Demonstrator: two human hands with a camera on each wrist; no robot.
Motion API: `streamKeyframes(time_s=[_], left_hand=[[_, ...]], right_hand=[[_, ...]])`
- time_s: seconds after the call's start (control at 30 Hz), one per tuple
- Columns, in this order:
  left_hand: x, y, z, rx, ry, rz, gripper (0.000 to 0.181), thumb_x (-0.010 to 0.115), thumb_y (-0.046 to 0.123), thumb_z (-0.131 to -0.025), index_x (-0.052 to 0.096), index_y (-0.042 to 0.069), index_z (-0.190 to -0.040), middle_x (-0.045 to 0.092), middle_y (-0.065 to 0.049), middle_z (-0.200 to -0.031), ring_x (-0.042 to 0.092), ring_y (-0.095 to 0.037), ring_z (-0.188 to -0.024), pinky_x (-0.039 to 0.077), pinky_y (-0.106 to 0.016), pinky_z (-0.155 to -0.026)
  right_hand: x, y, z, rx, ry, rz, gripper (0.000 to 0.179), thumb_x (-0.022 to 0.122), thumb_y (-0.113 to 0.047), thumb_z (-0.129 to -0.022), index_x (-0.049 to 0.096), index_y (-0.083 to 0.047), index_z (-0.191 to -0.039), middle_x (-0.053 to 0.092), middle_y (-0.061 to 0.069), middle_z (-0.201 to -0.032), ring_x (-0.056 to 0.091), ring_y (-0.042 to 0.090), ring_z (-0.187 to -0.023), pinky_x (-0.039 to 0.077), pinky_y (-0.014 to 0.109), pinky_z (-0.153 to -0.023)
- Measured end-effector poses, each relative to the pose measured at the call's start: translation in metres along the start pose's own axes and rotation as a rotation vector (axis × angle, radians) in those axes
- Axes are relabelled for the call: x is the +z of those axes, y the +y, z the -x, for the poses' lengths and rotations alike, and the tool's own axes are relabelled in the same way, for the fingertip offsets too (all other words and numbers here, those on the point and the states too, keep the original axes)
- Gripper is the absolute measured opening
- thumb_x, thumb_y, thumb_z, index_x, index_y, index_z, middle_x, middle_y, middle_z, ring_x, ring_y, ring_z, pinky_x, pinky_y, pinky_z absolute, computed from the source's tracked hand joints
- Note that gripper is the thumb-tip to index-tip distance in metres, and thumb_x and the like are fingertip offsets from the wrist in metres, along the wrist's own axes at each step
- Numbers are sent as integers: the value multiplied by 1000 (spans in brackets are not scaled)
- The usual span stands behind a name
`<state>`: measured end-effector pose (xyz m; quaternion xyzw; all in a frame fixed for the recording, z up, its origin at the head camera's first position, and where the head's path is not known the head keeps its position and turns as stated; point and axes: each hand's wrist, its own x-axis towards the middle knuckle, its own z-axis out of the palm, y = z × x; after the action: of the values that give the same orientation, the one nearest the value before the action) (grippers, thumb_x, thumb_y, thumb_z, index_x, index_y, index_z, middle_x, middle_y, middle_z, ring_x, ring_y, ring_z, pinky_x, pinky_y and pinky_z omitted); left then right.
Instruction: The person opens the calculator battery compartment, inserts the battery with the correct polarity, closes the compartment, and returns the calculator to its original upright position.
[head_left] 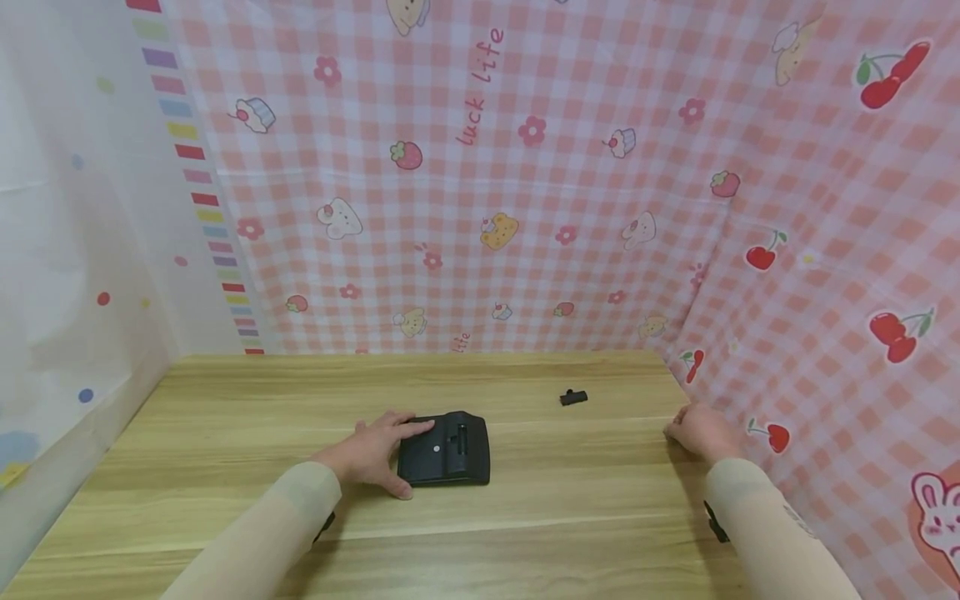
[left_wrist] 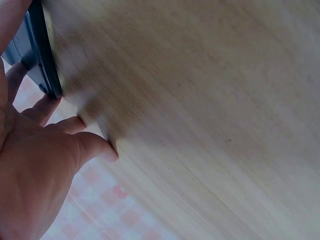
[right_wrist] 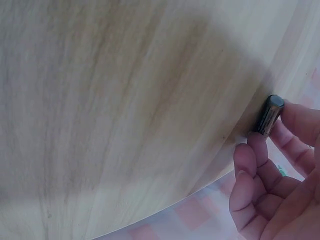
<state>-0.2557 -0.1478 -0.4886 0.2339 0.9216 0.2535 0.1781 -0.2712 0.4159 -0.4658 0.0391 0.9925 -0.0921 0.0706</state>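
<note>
A flat black device, shaped like a desk calculator lying face down (head_left: 468, 471), rests on the table with an open slot in its raised back section. My left hand (head_left: 371, 450) grips its left end, the thumb at the near corner and fingers along the far side. In the left wrist view, fingertips touch the device's dark edge (left_wrist: 44, 55). At the table's right edge, my right hand (head_left: 701, 429) pinches a small cylindrical battery (right_wrist: 270, 116) between thumb and fingers. A small black battery cover (head_left: 573, 397) lies farther back on the table, between the hands.
The wood-grain table (head_left: 525, 542) meets a pink checked cloth (head_left: 465, 192) hanging at the back and on the right. A white dotted cloth (head_left: 82, 250) hangs on the left. My right hand is close to the right-hand cloth.
</note>
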Motion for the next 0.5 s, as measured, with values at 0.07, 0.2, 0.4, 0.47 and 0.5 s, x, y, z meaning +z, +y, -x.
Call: streamKeyframes(time_s=[0.07,0.2,0.4,0.47,0.5], left_hand=[[0,0,0,0,0,-1,110,101,32,-73,43,25,-166,28,-19,-175,25,-45,-162,8,-86,-121],[0,-1,0,-1,0,-1,110,101,32,-73,42,26,-166,29,-19,-175,26,-44,-162,8,-86,-121],[0,-1,0,-4,1,-3,110,101,32,-73,43,26,-166,29,-19,-175,27,-44,-162,8,-86,-121],[0,-1,0,-4,0,-5,110,101,33,-73,43,26,-166,29,-18,-174,27,-44,-161,8,-86,-121],[0,-1,-1,-4,0,-7,110,101,33,-73,43,26,-166,29,-18,-175,27,-44,-162,8,-87,-121]], right_hand=[[1,0,0,-15,12,2,18,66,-22,-95,66,-9,-84,66,9,-84,59,26,-78,52,46,-75],[2,0,0,-21,35,-14,14,70,-18,-92,66,-8,-84,66,10,-85,61,27,-79,53,47,-75],[3,0,-2,0,34,-35,16,71,-12,-86,66,0,-95,67,18,-92,64,34,-86,55,53,-78],[4,0,-2,6,19,-27,23,69,-11,-85,66,4,-103,69,22,-98,65,38,-91,56,57,-82],[3,-1,-2,12,11,-23,27,69,-11,-86,66,5,-107,69,24,-102,66,39,-94,56,59,-84]])
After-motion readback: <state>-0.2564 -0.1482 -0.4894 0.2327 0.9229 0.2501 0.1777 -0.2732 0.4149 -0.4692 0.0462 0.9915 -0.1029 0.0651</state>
